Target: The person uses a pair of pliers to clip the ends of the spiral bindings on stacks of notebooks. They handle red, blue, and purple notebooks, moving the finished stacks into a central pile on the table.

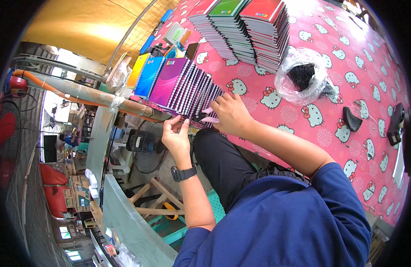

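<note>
A row of purple spiral notebooks (170,82) lies at the table's near left edge, their bindings side by side. My right hand (232,113) is closed round a small pair of pliers (210,119) with pink handles. The dark jaws of the tool are at the near ends of the bindings. Beside them my left hand (175,137), with a black watch on its wrist, pinches thumb and fingers together close to a notebook's corner. Whatever lies between those fingertips is too small to make out.
Tall stacks of red and green notebooks (264,38) stand farther back. Blue (148,76) and yellow notebooks sit left of the purple ones. A clear plastic bag (288,95) holds a black bristly mass. A fan (147,147) stands below the table edge.
</note>
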### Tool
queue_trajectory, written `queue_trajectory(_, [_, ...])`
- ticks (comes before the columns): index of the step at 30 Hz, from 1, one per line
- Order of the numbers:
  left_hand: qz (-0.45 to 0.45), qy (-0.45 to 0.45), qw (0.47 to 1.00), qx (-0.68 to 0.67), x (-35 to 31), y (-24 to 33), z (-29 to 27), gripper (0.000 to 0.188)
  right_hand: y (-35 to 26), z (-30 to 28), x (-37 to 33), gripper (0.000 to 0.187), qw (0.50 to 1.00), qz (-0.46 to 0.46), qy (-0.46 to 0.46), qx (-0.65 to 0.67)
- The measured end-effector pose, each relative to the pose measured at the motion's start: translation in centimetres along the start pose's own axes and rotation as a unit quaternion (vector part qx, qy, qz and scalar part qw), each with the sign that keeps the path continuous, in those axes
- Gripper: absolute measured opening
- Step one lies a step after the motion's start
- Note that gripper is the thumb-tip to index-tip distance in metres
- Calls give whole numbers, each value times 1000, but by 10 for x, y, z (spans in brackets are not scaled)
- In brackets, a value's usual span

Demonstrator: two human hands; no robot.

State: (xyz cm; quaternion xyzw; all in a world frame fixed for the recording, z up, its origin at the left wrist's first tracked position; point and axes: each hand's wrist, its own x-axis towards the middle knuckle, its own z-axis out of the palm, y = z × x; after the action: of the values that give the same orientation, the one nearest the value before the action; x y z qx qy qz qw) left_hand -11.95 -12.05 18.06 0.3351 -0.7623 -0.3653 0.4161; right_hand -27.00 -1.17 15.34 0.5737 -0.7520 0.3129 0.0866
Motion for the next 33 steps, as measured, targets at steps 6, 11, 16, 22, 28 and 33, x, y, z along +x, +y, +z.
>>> queue_trajectory(6, [-32, 23, 998, -57, 0, -10, 8, 22, -1, 5, -1, 30, 997, 6, 2, 80])
queue_trajectory(11, [-20, 47, 996, -73, 0, -20, 10, 21, -4, 0, 3, 28, 983, 67, -99, 136])
queue_trajectory(16, [-109, 17, 979, -172, 7, -11, -1, 21, 11, -1, 0, 38, 934, 140, -225, 240])
queue_trajectory(22, [-230, -26, 902, -366, 11, -18, -15, 23, 30, -1, -24, 41, 929, 139, -190, 285])
queue_trajectory(28, [-138, -5, 952, -274, 3, -16, -7, 23, 3, -24, 14, 50, 956, -24, 109, 271])
queue_trajectory(33, [-111, 5, 950, -291, -5, -22, -7, 23, -26, -43, 65, 49, 968, -99, 94, 209])
